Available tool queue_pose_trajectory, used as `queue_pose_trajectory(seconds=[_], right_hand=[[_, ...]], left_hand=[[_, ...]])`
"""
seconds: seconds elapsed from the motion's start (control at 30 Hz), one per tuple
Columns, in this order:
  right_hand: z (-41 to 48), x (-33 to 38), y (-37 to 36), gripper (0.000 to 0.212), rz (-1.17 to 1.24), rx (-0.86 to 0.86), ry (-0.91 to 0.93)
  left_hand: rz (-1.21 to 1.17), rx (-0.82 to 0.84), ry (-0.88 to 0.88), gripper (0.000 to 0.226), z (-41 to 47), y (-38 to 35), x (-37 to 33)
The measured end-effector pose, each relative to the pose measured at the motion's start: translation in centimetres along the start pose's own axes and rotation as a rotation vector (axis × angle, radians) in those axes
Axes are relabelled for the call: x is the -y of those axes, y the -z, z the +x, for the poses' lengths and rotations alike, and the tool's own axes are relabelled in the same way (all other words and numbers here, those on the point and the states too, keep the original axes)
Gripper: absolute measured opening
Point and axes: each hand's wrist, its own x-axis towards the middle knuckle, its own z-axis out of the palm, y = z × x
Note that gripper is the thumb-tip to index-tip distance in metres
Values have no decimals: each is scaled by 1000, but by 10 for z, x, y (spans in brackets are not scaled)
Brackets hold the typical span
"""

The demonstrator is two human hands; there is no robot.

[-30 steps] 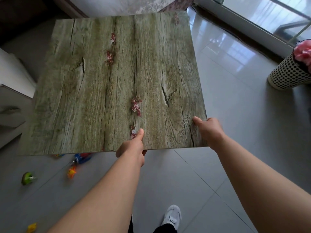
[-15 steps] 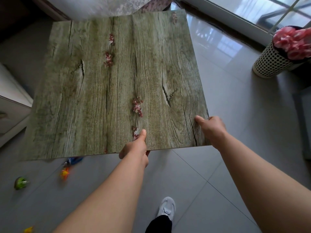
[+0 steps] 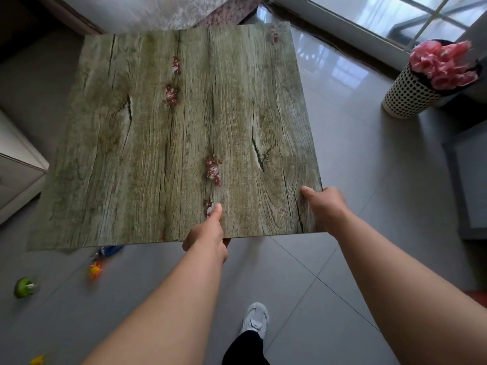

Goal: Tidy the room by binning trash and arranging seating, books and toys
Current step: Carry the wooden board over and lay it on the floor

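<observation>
Table (image 3: 171, 133) lies at 12 o'clock from both grips, near-square, no clear long axis. Left grip (image 3: 208, 233) pinches middle of near edge, thumb on top. Right grip (image 3: 326, 206) clamps near-right corner. Legs hidden. Versus 1 s ago: holds unchanged, bin (image 3: 405, 93) further in view at 2 o'clock, shoe (image 3: 254, 318) forward.

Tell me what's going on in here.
A person grips a wood-print table by its near edge with both hands. The left hand holds mid-edge with the thumb on top, and the right hand holds the near right corner. The table's legs are hidden, so I cannot tell if it is lifted. A green toy and an orange toy lie on the tiled floor to the left. A dotted bin stands at the right by the window.
</observation>
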Motion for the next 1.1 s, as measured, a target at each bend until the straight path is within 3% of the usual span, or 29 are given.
queue_pose_trajectory(seconds=[0.13,0.3,0.43,0.57,0.73,0.87,0.93,1.03,1.1], right_hand=[[1,0,-4,39,-12,-2,3],[1,1,-13,42,-7,-49,-45],[-9,8,-22,56,-38,-96,-109],[-24,5,-28,67,-105,-145,-128],[-30,-4,-34,87,-93,-176,-145],[-37,-15,-38,98,110,-309,-311],[-44,-26,-50,92,359,-297,-445],[-57,-33,-73,41,848,-120,-514],[-62,-27,-82,23,973,-63,-477]], left_hand=[[105,49,-47,95,-27,-2,-10],[70,26,47,30,-34,-3,-16],[66,47,122,43,-41,-1,-22],[57,-8,99,33,-48,5,-27],[-51,-152,36,89,-37,19,-35],[-5,-308,0,82,-39,30,-45],[19,-325,-10,81,-36,34,-47],[24,-289,-8,85,-35,38,-51],[19,-272,-2,88,-33,38,-52]])
